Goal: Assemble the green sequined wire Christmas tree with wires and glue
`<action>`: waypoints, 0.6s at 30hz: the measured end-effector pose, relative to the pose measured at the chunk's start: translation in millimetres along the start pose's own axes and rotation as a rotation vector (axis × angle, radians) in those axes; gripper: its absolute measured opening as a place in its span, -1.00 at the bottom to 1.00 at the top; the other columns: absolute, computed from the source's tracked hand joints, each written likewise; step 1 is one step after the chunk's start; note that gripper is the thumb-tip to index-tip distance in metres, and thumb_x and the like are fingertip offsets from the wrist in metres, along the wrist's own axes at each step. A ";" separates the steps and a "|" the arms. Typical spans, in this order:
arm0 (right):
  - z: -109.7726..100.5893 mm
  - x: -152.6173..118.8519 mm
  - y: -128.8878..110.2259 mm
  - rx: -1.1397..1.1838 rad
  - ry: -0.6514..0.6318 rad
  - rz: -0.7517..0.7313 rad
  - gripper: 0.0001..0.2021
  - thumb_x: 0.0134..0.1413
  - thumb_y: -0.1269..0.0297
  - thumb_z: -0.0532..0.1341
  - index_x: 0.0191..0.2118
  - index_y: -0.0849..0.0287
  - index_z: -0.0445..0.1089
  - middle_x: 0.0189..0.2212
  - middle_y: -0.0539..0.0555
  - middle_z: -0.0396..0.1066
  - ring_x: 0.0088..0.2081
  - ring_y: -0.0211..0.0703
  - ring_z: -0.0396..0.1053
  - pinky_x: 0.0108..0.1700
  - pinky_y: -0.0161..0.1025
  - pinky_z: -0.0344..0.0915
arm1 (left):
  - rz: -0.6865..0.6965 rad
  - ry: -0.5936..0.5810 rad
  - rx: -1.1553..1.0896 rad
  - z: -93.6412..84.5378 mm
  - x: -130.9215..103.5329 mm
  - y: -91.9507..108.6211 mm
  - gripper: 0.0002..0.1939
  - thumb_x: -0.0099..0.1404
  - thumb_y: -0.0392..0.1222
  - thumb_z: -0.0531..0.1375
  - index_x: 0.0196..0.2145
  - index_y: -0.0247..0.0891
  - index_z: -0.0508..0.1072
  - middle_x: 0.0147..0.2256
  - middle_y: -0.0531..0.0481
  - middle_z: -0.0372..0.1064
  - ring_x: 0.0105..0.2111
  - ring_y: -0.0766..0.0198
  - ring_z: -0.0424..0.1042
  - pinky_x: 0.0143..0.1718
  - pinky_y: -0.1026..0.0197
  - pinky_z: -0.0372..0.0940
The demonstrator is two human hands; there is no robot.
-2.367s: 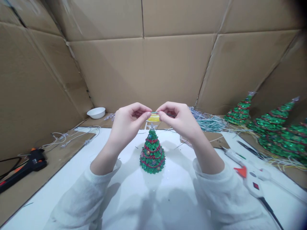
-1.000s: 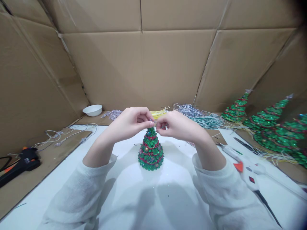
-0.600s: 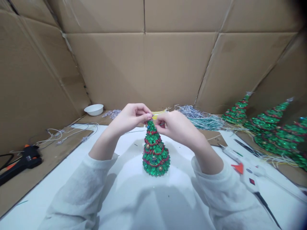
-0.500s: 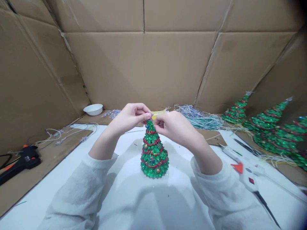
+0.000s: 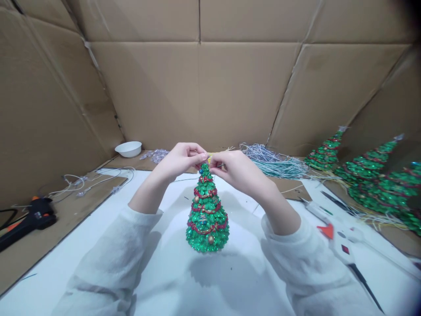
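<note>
Two white sleeves (image 5: pixel 105 259) reached in over the white work surface (image 5: pixel 171 281), nearest of all to where the person looked down. Between the forearms was the small green tree (image 5: pixel 208 219), roughly upright, its red garland and little baubles facing us. At its tip the left hand (image 5: pixel 180 160) had thumb and forefinger pinched together, gripping the very top, I thought, though whatever sat there was hidden. The right hand (image 5: pixel 235 169) was just beside it, finger and thumb drawn nearly closed; I couldn't tell whether they had hold of anything.

The work seemed to me to be at some fiddly fixing or winding near the peak. To my mind, the next move called for a steady left pinch and a light, close touch from the right, since a tug could tip the tree.

Off to the right side was a white tool with a red switch (image 5: pixel 345 249); to the left, a black glue gun (image 5: pixel 41 215). Beyond lay bundled wires (image 5: pixel 283 168), a white bowl (image 5: pixel 129 150) and more decorated trees (image 5: pixel 325 151), with the cardboard wall (image 5: pixel 237 101) behind.
</note>
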State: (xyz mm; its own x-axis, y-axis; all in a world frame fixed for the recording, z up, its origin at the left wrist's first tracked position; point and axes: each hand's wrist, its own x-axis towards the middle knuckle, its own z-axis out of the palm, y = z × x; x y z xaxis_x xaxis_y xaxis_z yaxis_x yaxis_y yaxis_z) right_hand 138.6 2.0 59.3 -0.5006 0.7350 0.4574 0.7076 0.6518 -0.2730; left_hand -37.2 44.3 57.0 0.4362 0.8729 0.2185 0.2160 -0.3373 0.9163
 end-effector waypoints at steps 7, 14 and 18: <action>3.4 0.1 3.5 -0.035 0.013 -0.023 -0.85 0.12 0.45 0.08 -0.39 0.19 0.37 -0.48 0.01 0.37 -0.48 -0.33 0.18 -0.41 -0.32 -0.01 | -0.004 0.003 -0.032 2.8 5.6 -9.0 -0.80 0.11 -0.13 0.24 -0.42 -0.36 0.43 -0.49 -0.04 0.40 -0.47 0.32 0.37 -0.38 0.23 0.27; 10.5 1.9 1.9 -0.058 -0.084 -0.012 -0.85 0.11 0.47 0.06 -0.40 0.23 0.35 -0.45 0.05 0.38 -0.44 -0.31 0.21 -0.37 -0.32 0.03 | 0.010 0.029 -0.083 3.3 13.2 -21.4 -0.78 0.06 -0.11 0.27 -0.44 -0.35 0.45 -0.49 0.00 0.39 -0.48 0.35 0.34 -0.38 0.24 0.24; 9.2 -0.2 6.1 -0.030 -0.116 -0.011 -0.87 0.07 0.49 0.07 -0.40 0.24 0.34 -0.47 0.04 0.35 -0.45 -0.31 0.19 -0.39 -0.33 0.04 | -0.019 0.051 -0.113 4.5 14.7 -23.3 -0.78 0.04 -0.12 0.29 -0.45 -0.35 0.45 -0.51 0.01 0.39 -0.49 0.35 0.34 -0.38 0.25 0.23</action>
State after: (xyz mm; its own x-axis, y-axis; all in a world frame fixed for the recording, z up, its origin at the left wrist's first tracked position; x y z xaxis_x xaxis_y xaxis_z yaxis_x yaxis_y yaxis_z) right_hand 138.4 7.5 49.8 -0.5613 0.7459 0.3586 0.7156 0.6551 -0.2425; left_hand -31.8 63.4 37.4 0.3873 0.8965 0.2153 0.1225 -0.2815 0.9517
